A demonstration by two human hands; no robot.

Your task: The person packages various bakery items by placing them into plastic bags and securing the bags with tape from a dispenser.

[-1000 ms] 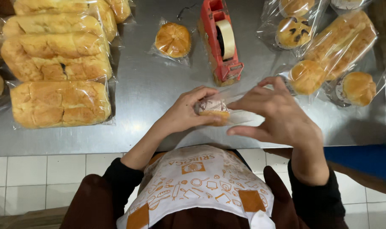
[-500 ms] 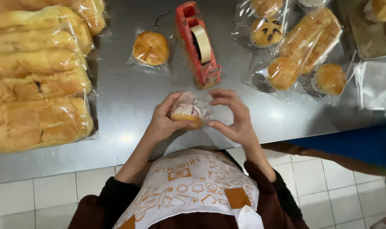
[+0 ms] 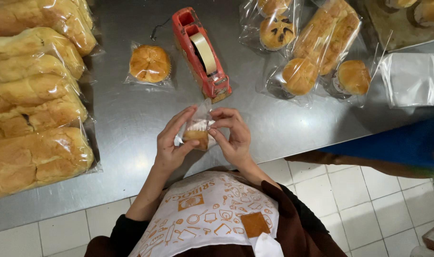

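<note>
Hands meet above desk [image 3: 131, 123] edge: small bun in clear bag [image 3: 198, 133] pinched between left hand [image 3: 171, 143] and right hand [image 3: 233, 138], both grips clenched on it, bag mouth seemingly upward. Red tape dispenser [image 3: 201, 54] just beyond, long axis pointing away. Bagged round bun [image 3: 149, 64] left of it; wrapped loaves [image 3: 33, 119] far left.

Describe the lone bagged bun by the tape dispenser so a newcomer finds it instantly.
On the steel table, find the red tape dispenser. Just left of it lies a round golden bun in its own clear bag, apart from the long loaves farther left.
</note>
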